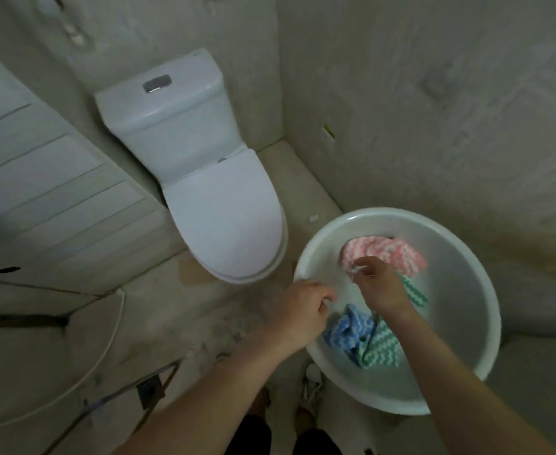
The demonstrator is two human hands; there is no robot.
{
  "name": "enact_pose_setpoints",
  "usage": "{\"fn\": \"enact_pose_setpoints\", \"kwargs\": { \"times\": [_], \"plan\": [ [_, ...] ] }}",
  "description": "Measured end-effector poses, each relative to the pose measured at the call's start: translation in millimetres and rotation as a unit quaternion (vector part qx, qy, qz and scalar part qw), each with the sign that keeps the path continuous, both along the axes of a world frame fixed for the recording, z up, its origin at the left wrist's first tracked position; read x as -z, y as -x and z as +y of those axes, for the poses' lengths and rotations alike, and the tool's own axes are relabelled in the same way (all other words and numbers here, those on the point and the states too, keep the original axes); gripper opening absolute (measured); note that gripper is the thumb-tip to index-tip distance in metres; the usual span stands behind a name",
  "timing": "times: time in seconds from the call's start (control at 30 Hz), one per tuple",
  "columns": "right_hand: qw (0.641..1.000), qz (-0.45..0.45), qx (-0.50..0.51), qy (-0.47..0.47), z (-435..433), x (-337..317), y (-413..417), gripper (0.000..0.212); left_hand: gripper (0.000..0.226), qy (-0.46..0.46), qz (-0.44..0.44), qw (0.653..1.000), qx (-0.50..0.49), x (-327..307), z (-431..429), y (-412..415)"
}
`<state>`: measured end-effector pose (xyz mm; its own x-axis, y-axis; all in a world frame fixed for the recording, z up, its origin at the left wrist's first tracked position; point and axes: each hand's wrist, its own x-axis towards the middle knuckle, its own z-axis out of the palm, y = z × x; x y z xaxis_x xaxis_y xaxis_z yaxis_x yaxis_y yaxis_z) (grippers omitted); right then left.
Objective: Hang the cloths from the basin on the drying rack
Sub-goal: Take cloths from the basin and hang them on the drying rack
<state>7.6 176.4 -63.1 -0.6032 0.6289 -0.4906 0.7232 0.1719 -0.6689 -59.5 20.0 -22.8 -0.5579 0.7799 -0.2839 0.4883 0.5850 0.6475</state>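
Hands (302, 308) (380, 285) at basin (466, 372), right seemingly pinching crumpled pink zigzag cloth (388, 254)

Home bathroom: white toilet (204, 165), tiled floor (178, 310), marbled walls (417, 93).

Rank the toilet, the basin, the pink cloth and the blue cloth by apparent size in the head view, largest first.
1. Toilet and basin: look alike, and the basin is nearer, so no ranking.
2. Pink cloth.
3. Blue cloth, slightly smaller; both are crumpled.
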Motion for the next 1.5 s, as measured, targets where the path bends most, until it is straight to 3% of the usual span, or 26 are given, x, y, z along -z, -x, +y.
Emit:
{"fn": "enact_pose_setpoints", "kwargs": {
  "times": [0.1,0.2,0.3,0.43,0.53,0.63,0.8,0.97,1.03,1.1,1.2,1.33,1.4,1.5],
  "plan": [
    [0.996,-0.061,-0.020,-0.067,22,23,-19,0.053,0.027,0.033,-0.023,0.999,0.029,21,25,-15],
    [0.988,-0.084,-0.067,-0.107,41,45,-35,0.072,0.027,0.139,-0.042,0.986,0.076,47,50,-29],
    [0.992,-0.074,-0.068,-0.069,52,57,-40,0.064,0.025,0.211,-0.041,0.972,0.091,62,60,-38],
    [0.995,-0.087,-0.020,-0.054,57,63,-45,0.049,0.016,0.216,-0.075,0.973,0.009,80,64,-41],
    [0.994,-0.107,-0.006,-0.024,57,62,-47,0.024,0.013,0.131,-0.128,0.980,-0.079,75,62,-35],
    [0.982,-0.015,0.121,0.143,62,41,-50,0.026,0.006,-0.013,-0.231,0.953,-0.197,58,58,-27],
    [0.876,0.133,0.242,0.395,59,-12,-45,0.014,0.019,-0.185,-0.339,0.873,-0.296,10,46,-17],
    [0.801,0.214,0.197,0.524,39,-61,-37,0.028,0.018,-0.280,-0.420,0.799,-0.327,-36,41,-16],
    [0.815,0.236,0.146,0.508,29,-77,-36,0.036,0.018,-0.327,-0.429,0.768,-0.344,-56,38,-14],
    [0.867,0.232,0.056,0.438,23,-96,-37,0.055,0.014,-0.366,-0.442,0.741,-0.349,-74,34,-12],
    [0.930,0.183,-0.134,0.288,9,-138,-29,0.047,0.011,-0.401,-0.435,0.735,-0.332,-101,24,-10],
    [0.926,0.227,-0.124,0.274,-12,-172,-10,0.023,0.011,-0.453,-0.373,0.744,-0.320,-132,2,-7],
    [0.916,0.244,-0.126,0.294,-23,-181,-4,0.029,0.015,-0.487,-0.329,0.746,-0.313,-146,-13,-5],
    [0.861,0.277,-0.117,0.410,-40,-184,7,0.040,0.022,-0.534,-0.294,0.727,-0.316,-163,-37,-3]
  ]
}}
